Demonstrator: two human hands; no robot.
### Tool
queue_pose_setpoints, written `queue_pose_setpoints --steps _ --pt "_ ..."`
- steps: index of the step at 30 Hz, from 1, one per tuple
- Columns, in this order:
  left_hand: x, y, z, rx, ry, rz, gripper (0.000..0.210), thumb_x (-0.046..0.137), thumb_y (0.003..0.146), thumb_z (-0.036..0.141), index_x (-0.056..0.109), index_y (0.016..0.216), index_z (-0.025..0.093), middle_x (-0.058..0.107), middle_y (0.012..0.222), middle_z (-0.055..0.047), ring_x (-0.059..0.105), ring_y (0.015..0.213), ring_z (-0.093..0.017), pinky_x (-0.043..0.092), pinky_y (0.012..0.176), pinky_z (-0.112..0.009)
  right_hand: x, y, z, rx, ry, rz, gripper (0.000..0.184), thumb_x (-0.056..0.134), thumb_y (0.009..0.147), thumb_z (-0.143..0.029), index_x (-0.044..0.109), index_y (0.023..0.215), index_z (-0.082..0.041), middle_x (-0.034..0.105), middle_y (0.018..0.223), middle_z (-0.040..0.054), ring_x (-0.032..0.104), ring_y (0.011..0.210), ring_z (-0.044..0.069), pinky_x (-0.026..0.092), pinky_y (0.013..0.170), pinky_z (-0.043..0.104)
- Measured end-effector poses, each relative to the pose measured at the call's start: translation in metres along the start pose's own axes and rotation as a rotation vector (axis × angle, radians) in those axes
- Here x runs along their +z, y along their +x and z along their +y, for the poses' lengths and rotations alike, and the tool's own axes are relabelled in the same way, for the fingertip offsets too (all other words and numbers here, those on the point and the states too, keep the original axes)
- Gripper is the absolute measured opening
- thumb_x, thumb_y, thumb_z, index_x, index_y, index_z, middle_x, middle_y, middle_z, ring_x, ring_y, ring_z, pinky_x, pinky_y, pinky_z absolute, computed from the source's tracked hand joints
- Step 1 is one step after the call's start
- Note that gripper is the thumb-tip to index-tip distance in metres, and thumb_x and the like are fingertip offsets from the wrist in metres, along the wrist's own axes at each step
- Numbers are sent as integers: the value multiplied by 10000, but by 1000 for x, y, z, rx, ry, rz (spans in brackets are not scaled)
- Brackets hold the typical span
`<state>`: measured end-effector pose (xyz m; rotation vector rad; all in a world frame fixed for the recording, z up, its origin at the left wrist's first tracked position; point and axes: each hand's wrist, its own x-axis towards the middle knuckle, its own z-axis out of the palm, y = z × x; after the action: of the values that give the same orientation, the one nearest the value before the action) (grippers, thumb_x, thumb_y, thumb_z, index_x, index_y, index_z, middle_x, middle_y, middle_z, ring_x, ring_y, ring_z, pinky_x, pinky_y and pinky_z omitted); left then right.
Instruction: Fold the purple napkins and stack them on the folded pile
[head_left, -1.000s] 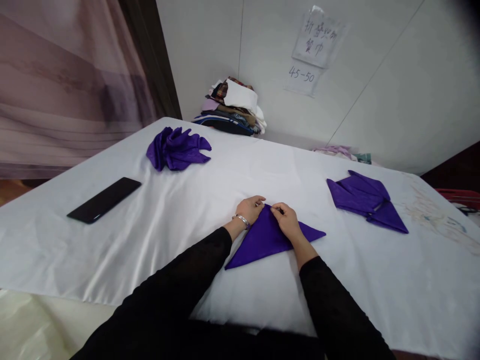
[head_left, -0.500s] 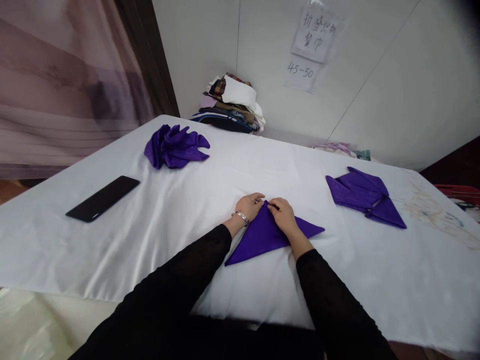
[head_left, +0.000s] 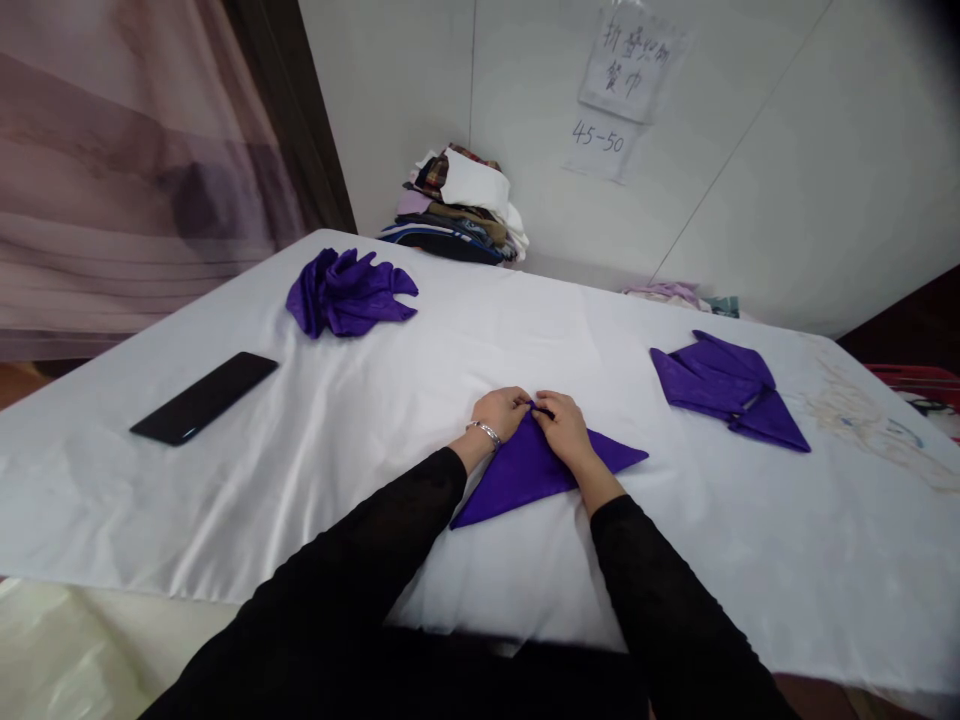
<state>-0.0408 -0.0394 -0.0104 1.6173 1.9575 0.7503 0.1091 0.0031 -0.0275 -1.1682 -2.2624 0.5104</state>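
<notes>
A purple cloth napkin (head_left: 517, 470), folded into a triangle, lies flat in front of me with its long edge toward my body. My left hand (head_left: 501, 412), a silver bracelet at its wrist, pinches the napkin's far tip. Close beside it, my right hand (head_left: 562, 425) grips the same tip from the right and covers part of the napkin's right half. The fingertips of both hands nearly meet there. The left and right corners of the triangle rest loose on the white tablecloth (head_left: 420, 400).
At the back left stands a pleated purple napkin (head_left: 352, 295), and a black phone (head_left: 206, 398) lies nearer. To the right is another folded purple napkin (head_left: 727, 390). A stack of clothes (head_left: 465, 205) sits behind the table against the wall, below handwritten paper signs (head_left: 596, 150).
Both hands stay at the napkin's far tip, with only slight finger movement. The whole view has shifted a little.
</notes>
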Motion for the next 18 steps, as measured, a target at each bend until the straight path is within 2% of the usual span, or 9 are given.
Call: queue_pose_setpoints --steps 5,9,13,16,18 --pt "-1 -3 3 74 104 35 192 533 831 215 679 944 270 662 1015 14 593 945 -145 450 824 -239 -1 -2 -2 13 -47 27 307 518 820 -244 637 1103 -240 618 1207 63 513 1152 249 389 997 445" --pt "-1 -4 3 80 138 47 192 505 851 226 674 935 257 627 1023 -3 591 913 -144 459 782 -242 -3 -7 -7 -72 -51 64 380 491 843 -265 584 1206 -199 572 1280 88 442 1252 249 337 1057 438" --pt "-1 -5 3 133 182 72 236 497 854 215 652 1028 253 583 1169 -28 514 1088 -180 450 868 -273 -3 -17 -15 -140 -103 -21 446 466 873 -304 502 1307 -209 487 1379 86 339 1339 261 285 1084 474" --pt "-2 -4 2 205 277 63 249 503 855 211 643 1057 246 539 1281 -42 428 1199 -218 397 969 -346 -2 -27 -19 -87 -154 -89 506 484 873 -347 445 1357 -203 423 1428 110 294 1362 288 256 1087 510" --pt "-3 -4 1 232 310 52 218 507 861 233 651 1024 246 553 1272 -45 427 1199 -230 379 981 -381 -4 -36 -19 -57 -182 -116 529 487 878 -386 422 1372 -209 397 1444 114 271 1373 287 229 1097 515"
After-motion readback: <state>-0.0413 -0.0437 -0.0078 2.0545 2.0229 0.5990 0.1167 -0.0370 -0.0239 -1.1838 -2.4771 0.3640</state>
